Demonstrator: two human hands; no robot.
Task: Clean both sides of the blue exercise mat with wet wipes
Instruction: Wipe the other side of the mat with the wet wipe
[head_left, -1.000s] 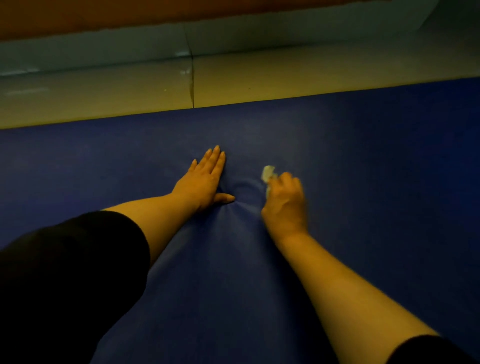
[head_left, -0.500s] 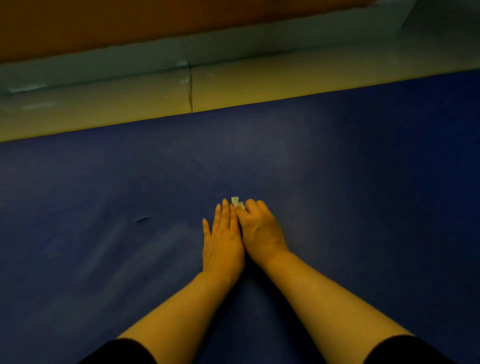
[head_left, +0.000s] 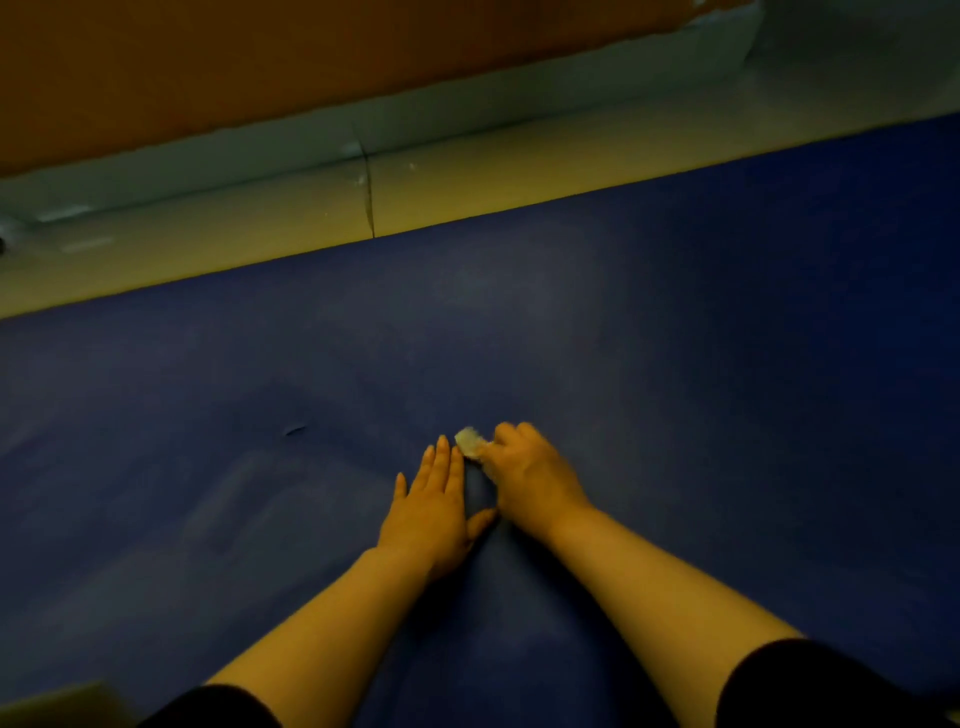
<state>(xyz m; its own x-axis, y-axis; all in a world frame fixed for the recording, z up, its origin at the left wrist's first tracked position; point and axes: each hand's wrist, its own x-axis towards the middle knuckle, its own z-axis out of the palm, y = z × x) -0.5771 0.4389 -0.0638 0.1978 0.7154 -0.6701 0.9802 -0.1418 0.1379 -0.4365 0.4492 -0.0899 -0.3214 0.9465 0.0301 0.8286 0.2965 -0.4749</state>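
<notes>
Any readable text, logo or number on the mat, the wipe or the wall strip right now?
None: no text shows on the blue mat, the wet wipe gripped in the right hand, or the pale baseboard. The picture is dim and blurred.

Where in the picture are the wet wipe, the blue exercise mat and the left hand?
wet wipe (head_left: 469, 441): head view, pale end showing past the fingers.
blue exercise mat (head_left: 727, 338): head view, bare surface.
left hand (head_left: 432, 512): head view, back of hand.

Most of the wet wipe (head_left: 470, 442) is hidden inside the right hand (head_left: 527, 480), and its showing tip is blurred. The blue mat (head_left: 727, 364) is cut off at the left, right and near edges. Both sleeves run off the near edge.
</notes>
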